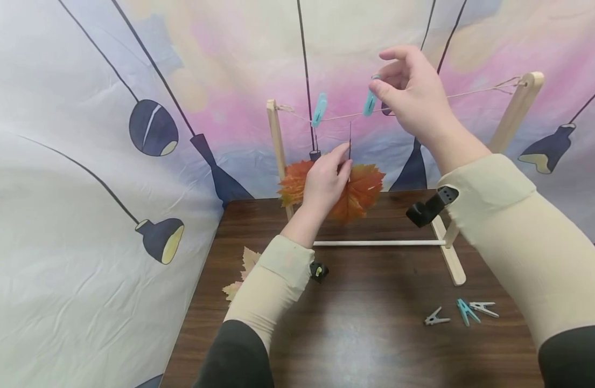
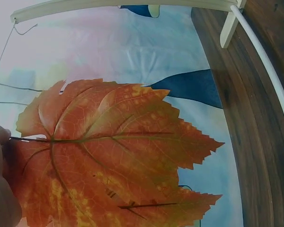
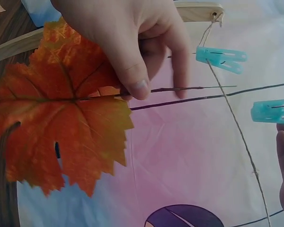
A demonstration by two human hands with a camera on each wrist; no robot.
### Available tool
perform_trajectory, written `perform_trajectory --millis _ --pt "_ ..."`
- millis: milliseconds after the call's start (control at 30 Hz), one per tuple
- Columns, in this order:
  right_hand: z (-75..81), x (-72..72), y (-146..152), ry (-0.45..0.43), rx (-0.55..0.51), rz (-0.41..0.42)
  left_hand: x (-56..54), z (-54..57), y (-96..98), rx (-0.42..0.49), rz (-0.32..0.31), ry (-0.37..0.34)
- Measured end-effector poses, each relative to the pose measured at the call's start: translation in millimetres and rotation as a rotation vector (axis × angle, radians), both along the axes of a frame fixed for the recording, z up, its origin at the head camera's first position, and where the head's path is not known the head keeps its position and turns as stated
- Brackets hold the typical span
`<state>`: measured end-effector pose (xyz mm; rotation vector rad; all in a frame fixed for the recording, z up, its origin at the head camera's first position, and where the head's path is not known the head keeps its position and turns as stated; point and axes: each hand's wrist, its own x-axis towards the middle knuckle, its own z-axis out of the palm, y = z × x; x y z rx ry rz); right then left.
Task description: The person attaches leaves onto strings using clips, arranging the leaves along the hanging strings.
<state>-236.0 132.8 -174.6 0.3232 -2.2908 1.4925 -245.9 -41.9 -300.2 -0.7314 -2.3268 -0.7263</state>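
In the head view my left hand pinches the thin dark stem of an orange maple leaf. The stem's tip reaches up to the string, crossing it in the right wrist view. My right hand holds a light-blue clothespin between thumb and fingers, just above the string; in the right wrist view this clothespin is apart from the stem. Another blue clothespin is clipped on the string to the left, with a second orange leaf below it, partly hidden by my left hand.
The string runs between two wooden posts joined low down by a white rod. A grey clothespin, a blue one and a whitish one lie on the brown table. Beside my left sleeve lies a pale leaf.
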Motion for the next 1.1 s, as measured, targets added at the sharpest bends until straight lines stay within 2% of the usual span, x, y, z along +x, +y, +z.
perform_trajectory --millis 300,500,633,833,1100 --pt "1.1 -4.7 -4.5 -0.004 0.017 -0.019 -2.9 2.5 3.4 0.025 0.015 -0.02" --pt "0.8 -7.1 -9.0 -0.022 -0.006 0.012 -4.8 4.3 4.2 0.053 0.006 -0.12" --pt "-0.6 -7.2 -10.6 -0.024 -0.026 0.023 -6.3 4.8 4.3 0.115 -0.013 -0.192" --pt "-2.3 -8.6 -11.8 -0.029 -0.06 0.035 -7.0 3.8 4.0 0.19 -0.042 -0.191" --pt "-3.5 -13.8 -13.7 -0.005 -0.064 0.028 -8.2 4.7 6.8 0.188 -0.033 -0.202"
